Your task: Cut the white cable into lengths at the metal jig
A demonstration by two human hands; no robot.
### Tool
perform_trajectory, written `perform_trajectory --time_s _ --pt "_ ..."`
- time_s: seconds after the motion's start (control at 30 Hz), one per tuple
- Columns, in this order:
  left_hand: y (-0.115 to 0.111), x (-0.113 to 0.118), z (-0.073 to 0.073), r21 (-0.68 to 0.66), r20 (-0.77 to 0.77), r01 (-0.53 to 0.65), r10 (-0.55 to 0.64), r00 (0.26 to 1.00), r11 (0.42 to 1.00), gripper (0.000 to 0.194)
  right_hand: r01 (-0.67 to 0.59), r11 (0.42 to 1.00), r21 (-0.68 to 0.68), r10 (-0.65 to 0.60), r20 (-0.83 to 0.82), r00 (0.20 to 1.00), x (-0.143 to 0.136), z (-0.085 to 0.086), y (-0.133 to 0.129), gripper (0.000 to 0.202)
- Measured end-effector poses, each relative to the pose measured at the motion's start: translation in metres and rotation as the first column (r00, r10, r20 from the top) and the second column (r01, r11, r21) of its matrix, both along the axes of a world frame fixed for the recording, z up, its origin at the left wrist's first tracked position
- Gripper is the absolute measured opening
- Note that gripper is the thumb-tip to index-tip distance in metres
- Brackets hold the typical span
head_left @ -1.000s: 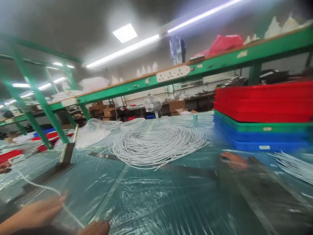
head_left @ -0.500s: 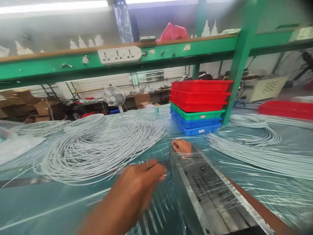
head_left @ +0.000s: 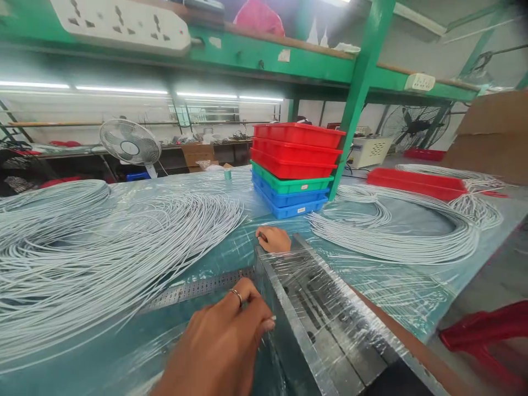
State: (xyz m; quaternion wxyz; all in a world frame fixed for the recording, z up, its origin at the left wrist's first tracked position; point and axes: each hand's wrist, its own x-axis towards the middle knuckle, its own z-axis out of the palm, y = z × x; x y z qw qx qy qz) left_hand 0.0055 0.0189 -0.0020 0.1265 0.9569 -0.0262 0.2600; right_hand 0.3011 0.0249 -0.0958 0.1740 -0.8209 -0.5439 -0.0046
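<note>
White cable coils (head_left: 103, 247) spread across the left of the tabletop (head_left: 231, 247), their strands ending just short of a steel ruler (head_left: 198, 286) lying flat. The left hand (head_left: 225, 344) rests its curled fingers against the near left edge of a film-wrapped metal block (head_left: 322, 313). The right hand (head_left: 273, 240) grips the block's far corner, fingers closed on it. Stacked trays (head_left: 295, 168) stand beyond; more cable (head_left: 396, 231) fills the right side.

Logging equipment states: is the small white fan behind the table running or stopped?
Cannot tell. The white fan stands upright facing the camera, but its blades are hidden behind the grille.
</note>
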Motion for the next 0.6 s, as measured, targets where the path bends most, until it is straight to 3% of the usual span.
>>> perform_trajectory --time_s 0.2,0.4,0.6 --pt "-0.001 0.005 0.004 -0.031 0.002 -0.024 0.024 1.0 0.999 0.016 0.019 0.999 -0.027 -0.02 -0.049 0.999 -0.004 0.006 0.0 0.019" --pt "-0.004 -0.002 -0.005 -0.04 -0.022 -0.032 0.032 0.999 0.999 0.036 0.009 1.0 -0.014 -0.01 -0.058 0.998 0.004 -0.003 0.0 0.017" --pt "-0.006 -0.007 -0.013 0.035 -0.014 -0.135 0.135 0.991 0.99 0.034 0.011 1.0 -0.011 -0.011 -0.061 0.998 0.002 0.0 -0.001 0.02"
